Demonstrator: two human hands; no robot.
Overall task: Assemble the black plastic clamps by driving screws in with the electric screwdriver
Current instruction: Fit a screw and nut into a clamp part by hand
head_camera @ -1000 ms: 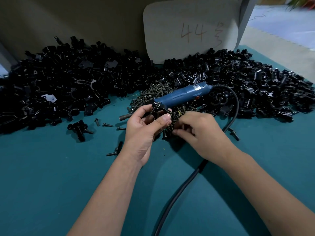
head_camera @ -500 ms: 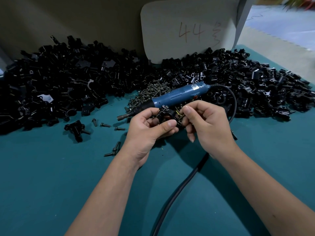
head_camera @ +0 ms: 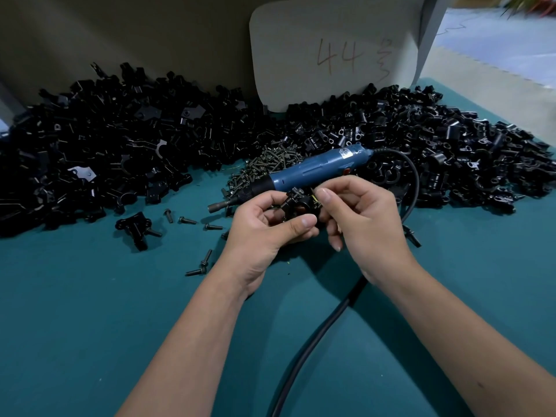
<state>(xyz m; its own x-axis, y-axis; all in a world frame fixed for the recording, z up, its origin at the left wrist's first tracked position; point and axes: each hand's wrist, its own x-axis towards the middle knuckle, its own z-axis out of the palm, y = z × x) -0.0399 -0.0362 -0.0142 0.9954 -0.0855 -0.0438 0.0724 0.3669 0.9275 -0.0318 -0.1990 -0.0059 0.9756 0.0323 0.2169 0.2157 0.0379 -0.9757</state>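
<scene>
My left hand grips a black plastic clamp between thumb and fingers, held above the table. My right hand is close against the clamp's right side, its thumb and forefinger pinching something small there; what it is stays hidden. The blue electric screwdriver lies on the table just behind both hands, bit pointing left, and neither hand touches it. Its black cable loops right and runs toward me between my arms. A pile of dark screws lies behind the screwdriver.
Large heaps of black clamp parts fill the back left and back right of the teal table. One assembled clamp and several loose screws lie left of my hands. A grey card marked "44" leans at the back.
My right hand rose from the screw pile up to the clamp's right side. My left hand lifted the clamp slightly and turned it. The screwdriver has stayed where it was.
</scene>
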